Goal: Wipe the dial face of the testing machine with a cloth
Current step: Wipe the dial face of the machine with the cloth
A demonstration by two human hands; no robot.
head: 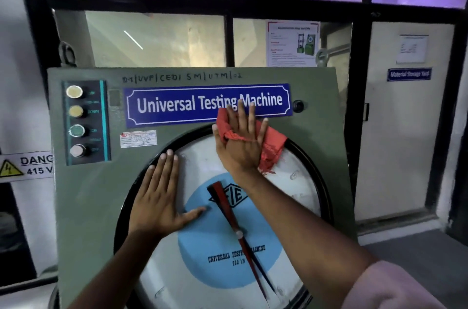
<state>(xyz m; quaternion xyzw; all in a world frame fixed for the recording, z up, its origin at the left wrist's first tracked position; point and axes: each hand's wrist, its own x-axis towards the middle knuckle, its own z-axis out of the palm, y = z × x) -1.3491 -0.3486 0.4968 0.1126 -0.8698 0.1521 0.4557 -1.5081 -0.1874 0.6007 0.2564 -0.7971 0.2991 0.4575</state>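
Observation:
The round dial face (202, 161), white with a light blue centre and a red and black pointer (231, 215), fills the lower middle of the grey-green machine panel (96, 197). My right hand (240, 141) lies flat, fingers spread, pressing a red cloth (272, 142) against the dial's top rim, partly over the blue name plate (177, 103). My left hand (162, 197) rests flat and open on the dial's upper left edge, thumb out onto the blue centre. It holds nothing.
A column of push buttons (76, 121) sits at the panel's upper left, and a small sticker (138, 139) below the name plate. A danger sign (25, 166) is on the left wall. Behind the machine are a black-framed window, a poster (293, 44) and a door (405, 131).

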